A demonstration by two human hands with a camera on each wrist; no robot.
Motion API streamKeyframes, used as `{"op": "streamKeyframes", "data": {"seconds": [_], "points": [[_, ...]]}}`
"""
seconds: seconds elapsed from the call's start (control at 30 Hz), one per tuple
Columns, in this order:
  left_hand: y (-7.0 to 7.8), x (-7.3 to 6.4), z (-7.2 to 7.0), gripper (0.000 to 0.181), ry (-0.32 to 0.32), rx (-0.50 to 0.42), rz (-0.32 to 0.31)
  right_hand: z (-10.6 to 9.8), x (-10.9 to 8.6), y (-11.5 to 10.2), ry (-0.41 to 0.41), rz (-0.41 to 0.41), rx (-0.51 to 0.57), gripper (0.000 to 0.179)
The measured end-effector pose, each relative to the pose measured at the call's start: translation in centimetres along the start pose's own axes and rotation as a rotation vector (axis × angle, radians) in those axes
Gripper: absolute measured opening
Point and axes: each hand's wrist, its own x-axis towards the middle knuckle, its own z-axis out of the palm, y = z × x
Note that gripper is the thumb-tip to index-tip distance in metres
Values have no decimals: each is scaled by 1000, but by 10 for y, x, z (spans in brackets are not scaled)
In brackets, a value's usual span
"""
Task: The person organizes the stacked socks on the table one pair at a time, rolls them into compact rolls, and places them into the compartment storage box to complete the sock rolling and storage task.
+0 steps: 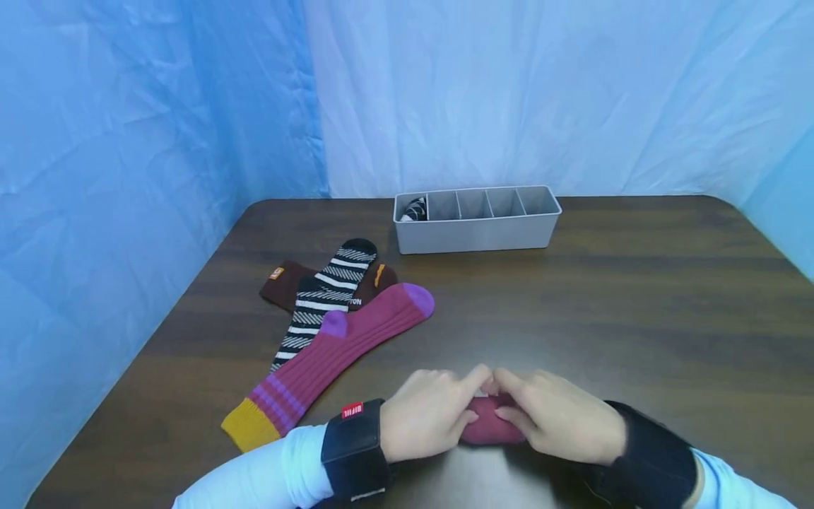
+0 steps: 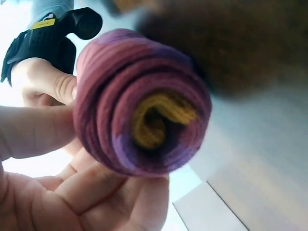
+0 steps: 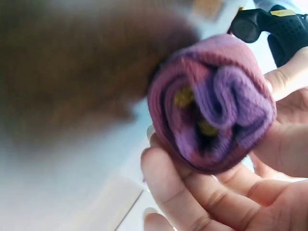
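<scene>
Near the front edge of the table, both hands hold a rolled-up maroon sock (image 1: 490, 425) between them. My left hand (image 1: 427, 411) grips its left end with thumb and fingers; my right hand (image 1: 562, 418) has the right end the same way. In the left wrist view the roll (image 2: 103, 106) shows coiled maroon and purple layers around a yellow core. From the right wrist the other end of the roll (image 3: 240, 96) shows a purple fold with bits of yellow inside. The fingertips of the two hands meet above the roll in the head view.
Left of the hands lies a flat maroon sock (image 1: 362, 336) with purple toe and yellow cuff. It overlaps a black-and-white striped sock (image 1: 327, 297), which crosses a brown sock (image 1: 286, 286). A grey divided box (image 1: 473, 237) stands at the back, a striped roll (image 1: 415, 210) in its leftmost compartment.
</scene>
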Motion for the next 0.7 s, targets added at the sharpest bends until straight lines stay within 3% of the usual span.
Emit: {"op": "streamKeyframes", "data": {"seconds": [0.1, 0.2, 0.27, 0.37, 0.47, 0.57, 0.7], "points": [[4, 0, 3, 27, 72, 105, 37, -1, 1, 3, -19, 19, -10, 8], [11, -3, 9, 19, 198, 314, 135, -3, 3, 7, -34, 39, -22, 5], [14, -5, 12, 17, 234, 431, 193, -4, 5, 10, -35, 42, -37, 4], [16, -5, 17, 20, 223, 519, 226, -9, 10, 14, -45, 50, -68, 5], [16, -2, 19, 23, 190, 539, 220, -27, 21, 23, -46, 112, -136, 14], [18, 3, 21, 17, 184, 566, 211, -61, 40, 44, -20, 241, -213, 22], [22, 9, 21, 12, 156, 590, 180, -109, 71, 90, 75, 440, -297, 26]]}}
